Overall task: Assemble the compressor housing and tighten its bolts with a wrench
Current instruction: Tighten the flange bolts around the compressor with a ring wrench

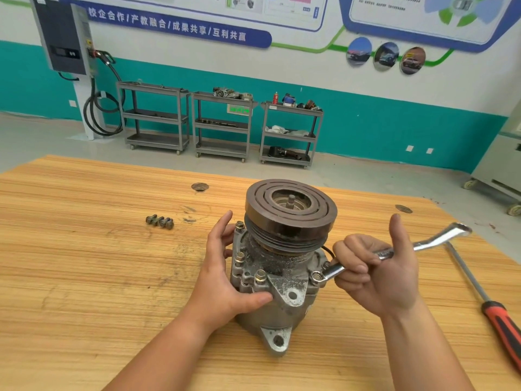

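1. Left hand (222,266) wraps the left flank of the compressor housing (270,277), and that whole side of the casting is covered
2. Right hand (377,272) curls round the wrench (428,242). The mid-shank is buried under the fingers, and the stamped lettering shows only in part, unreadable
3. Pulley (290,210) overhangs the neck, hiding the housing's far side
4. Screwdriver (501,325) on the right: the handle end runs off the right edge
5. Both forearms (158,348) are cut by the near edge
6. Loose bolts (160,221) are clumped on the table (84,249), left; count unclear
7. Carts (225,125) far off: shelf contents too small to name
8. Posters (423,12) are cropped by the top edge, small print blurred
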The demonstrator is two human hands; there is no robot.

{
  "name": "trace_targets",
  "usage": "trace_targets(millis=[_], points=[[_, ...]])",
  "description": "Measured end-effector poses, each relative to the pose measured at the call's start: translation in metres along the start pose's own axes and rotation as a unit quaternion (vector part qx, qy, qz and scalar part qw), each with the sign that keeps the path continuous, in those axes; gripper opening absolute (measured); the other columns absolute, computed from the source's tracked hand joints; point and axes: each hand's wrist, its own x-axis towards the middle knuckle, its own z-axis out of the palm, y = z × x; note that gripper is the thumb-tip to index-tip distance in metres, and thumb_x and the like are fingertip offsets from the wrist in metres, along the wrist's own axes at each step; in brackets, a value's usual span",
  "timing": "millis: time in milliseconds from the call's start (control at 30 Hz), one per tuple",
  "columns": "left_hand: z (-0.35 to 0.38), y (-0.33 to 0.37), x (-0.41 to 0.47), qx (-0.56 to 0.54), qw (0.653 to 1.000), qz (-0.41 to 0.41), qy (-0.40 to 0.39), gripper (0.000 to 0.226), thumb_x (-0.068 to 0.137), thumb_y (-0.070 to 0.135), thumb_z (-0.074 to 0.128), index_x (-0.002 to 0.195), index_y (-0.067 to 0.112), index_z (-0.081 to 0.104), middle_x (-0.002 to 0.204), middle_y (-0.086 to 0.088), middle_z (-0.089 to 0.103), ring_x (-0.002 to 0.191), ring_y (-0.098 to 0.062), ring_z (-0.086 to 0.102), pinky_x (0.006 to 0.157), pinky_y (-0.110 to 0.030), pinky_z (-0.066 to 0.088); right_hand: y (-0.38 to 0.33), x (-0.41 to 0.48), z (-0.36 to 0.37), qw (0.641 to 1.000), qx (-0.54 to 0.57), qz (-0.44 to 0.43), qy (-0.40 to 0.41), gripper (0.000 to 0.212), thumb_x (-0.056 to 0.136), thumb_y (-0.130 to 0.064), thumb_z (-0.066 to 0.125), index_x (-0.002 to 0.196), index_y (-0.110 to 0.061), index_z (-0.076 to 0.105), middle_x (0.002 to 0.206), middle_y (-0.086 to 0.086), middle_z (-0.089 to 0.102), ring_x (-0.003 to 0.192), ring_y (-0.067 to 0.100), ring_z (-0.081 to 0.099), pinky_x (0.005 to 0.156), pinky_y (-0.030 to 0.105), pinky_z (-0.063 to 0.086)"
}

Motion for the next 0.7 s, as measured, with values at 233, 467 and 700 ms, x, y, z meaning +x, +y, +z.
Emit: trace_targets(millis=[233,467,700], points=[[0.000,-0.001,0.001,0.005,1.000,0.006,0.004,0.119,0.035,0.071,0.081,0.135,0.065,0.018,0.136,0.012,0.040,0.127,-0.003,0.045,0.098,-0.019,0.038,0.041,-0.041,0.063,0.938,-0.161,-0.187,0.243,0.047,0.069,-0.057,0.069,0.042,-0.022,0.051,0.047,-0.005,0.047,0.038,0.007,0.034,0.035,0.012,0.033],[0.001,-0.002,0.003,0.018,0.999,0.031,0.009,0.121,0.037,0.060,0.083,0.141,0.049,0.021,0.136,0.002,0.041,0.122,-0.006,0.049,0.096,-0.022,0.042,0.093,-0.049,0.097,0.850,-0.401,-0.216,0.265,0.031,0.056,-0.018,0.077,0.071,-0.021,0.050,0.086,0.005,0.054,0.051,0.005,0.046,0.054,0.017,0.040],[-0.001,-0.004,0.002,0.020,1.000,0.012,0.001,0.117,0.040,0.050,0.084,0.134,0.067,0.016,0.136,0.015,0.039,0.125,0.003,0.044,0.093,-0.007,0.037,0.032,-0.052,0.061,0.955,-0.006,-0.288,0.077,0.054,0.080,-0.056,0.060,0.056,-0.008,0.054,0.069,0.014,0.060,0.051,0.017,0.040,0.049,0.017,0.034]])
